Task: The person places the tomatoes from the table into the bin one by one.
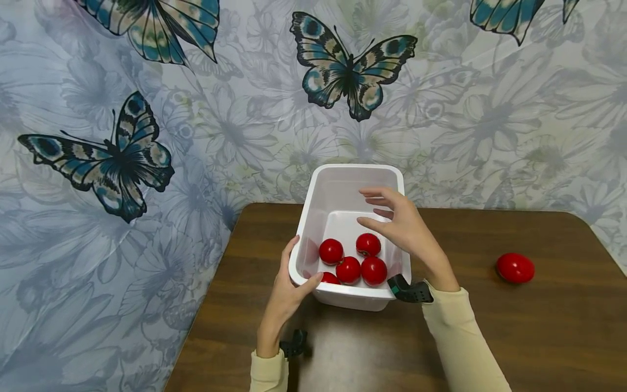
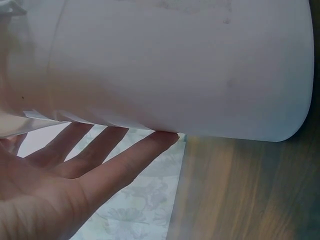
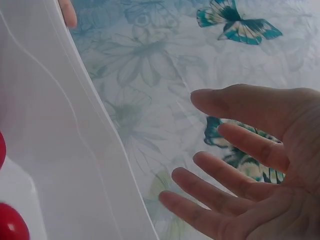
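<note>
A white plastic tub (image 1: 360, 299) stands on the table with several red tomatoes (image 1: 348, 270) inside, gathered toward its near end. My left hand (image 1: 286, 291) holds the tub's near left corner, thumb over the rim and fingers along the outer wall. In the left wrist view, the fingers (image 2: 132, 157) lie against the tub's outside (image 2: 175, 65). Above the right part of the tub hovers my right hand (image 1: 399, 223), its fingers spread, with nothing in them. The right wrist view also shows that hand (image 3: 250, 165) empty, apart from the tub wall.
Another tomato (image 1: 515, 268) lies on the brown wooden table (image 1: 490, 337), to the right of the tub. Behind the table hangs a pale floral backdrop with butterflies (image 1: 350, 68). Each wrist wears a dark band (image 1: 410, 289).
</note>
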`<action>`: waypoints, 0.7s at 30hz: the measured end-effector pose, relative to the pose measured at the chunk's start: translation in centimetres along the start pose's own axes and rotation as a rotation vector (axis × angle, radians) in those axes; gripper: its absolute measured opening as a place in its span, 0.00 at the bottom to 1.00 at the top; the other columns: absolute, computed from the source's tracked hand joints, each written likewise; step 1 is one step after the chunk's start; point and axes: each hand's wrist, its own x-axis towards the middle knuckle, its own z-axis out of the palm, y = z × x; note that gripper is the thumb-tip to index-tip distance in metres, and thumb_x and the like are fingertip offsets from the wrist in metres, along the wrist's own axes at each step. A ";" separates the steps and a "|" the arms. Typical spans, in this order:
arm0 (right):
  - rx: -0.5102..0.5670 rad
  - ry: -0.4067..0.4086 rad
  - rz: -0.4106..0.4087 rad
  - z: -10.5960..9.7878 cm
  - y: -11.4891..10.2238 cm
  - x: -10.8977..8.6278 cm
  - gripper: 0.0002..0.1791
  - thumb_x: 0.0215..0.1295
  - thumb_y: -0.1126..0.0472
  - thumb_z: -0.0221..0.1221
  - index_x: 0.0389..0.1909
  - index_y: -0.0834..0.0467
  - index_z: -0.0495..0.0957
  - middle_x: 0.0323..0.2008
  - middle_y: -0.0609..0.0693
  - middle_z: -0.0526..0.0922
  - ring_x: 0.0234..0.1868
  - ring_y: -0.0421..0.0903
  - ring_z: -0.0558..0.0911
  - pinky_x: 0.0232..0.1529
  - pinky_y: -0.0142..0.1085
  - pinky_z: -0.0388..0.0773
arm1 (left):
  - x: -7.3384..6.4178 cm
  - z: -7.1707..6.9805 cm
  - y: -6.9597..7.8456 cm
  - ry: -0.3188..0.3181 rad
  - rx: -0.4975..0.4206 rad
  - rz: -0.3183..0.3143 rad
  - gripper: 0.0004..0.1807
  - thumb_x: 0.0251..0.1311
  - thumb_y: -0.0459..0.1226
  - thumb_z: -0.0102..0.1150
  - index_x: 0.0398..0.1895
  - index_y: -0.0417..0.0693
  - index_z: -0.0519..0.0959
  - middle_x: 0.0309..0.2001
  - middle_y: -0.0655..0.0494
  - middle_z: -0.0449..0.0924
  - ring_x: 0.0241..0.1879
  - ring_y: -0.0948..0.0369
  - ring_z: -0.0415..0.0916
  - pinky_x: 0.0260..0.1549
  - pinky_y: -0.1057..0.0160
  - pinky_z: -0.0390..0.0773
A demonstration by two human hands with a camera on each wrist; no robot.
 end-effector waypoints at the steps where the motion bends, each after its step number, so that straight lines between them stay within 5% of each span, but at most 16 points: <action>1: 0.006 0.013 0.015 -0.5 0.2 -0.3 0.31 0.64 0.69 0.71 0.68 0.64 0.74 0.65 0.63 0.77 0.66 0.60 0.77 0.65 0.51 0.76 | 0.0 0.0 0.0 -0.001 -0.001 0.000 0.51 0.58 0.40 0.75 0.81 0.66 0.55 0.76 0.43 0.60 0.70 0.34 0.63 0.62 0.30 0.71; 6: 0.058 0.134 0.031 -4.6 2.3 -3.0 0.30 0.65 0.71 0.69 0.68 0.63 0.75 0.64 0.54 0.79 0.63 0.44 0.80 0.60 0.33 0.79 | 0.1 -0.2 -0.1 -0.009 0.003 0.000 0.51 0.59 0.40 0.74 0.81 0.64 0.55 0.76 0.43 0.60 0.70 0.35 0.63 0.61 0.33 0.74; 9: 0.186 0.223 -0.007 -7.8 4.5 -5.7 0.30 0.64 0.78 0.66 0.67 0.64 0.76 0.62 0.47 0.81 0.59 0.36 0.81 0.55 0.26 0.79 | 0.1 -0.1 -0.1 -0.006 0.000 -0.009 0.51 0.59 0.39 0.74 0.81 0.64 0.55 0.76 0.42 0.60 0.70 0.35 0.64 0.60 0.34 0.75; 14: 0.380 0.371 -0.063 -13.0 8.0 -10.4 0.33 0.60 0.88 0.59 0.67 0.72 0.72 0.58 0.48 0.84 0.57 0.38 0.84 0.51 0.25 0.80 | 0.1 0.0 0.1 -0.009 -0.002 -0.017 0.51 0.59 0.39 0.74 0.82 0.64 0.54 0.77 0.43 0.59 0.70 0.35 0.63 0.60 0.33 0.75; 21: 0.052 0.546 0.114 -17.3 11.9 -14.1 0.33 0.65 0.82 0.61 0.70 0.61 0.74 0.58 0.36 0.80 0.55 0.28 0.81 0.51 0.15 0.74 | 0.1 0.1 0.1 -0.008 -0.004 -0.024 0.51 0.59 0.38 0.74 0.82 0.64 0.54 0.77 0.45 0.59 0.71 0.36 0.62 0.61 0.33 0.74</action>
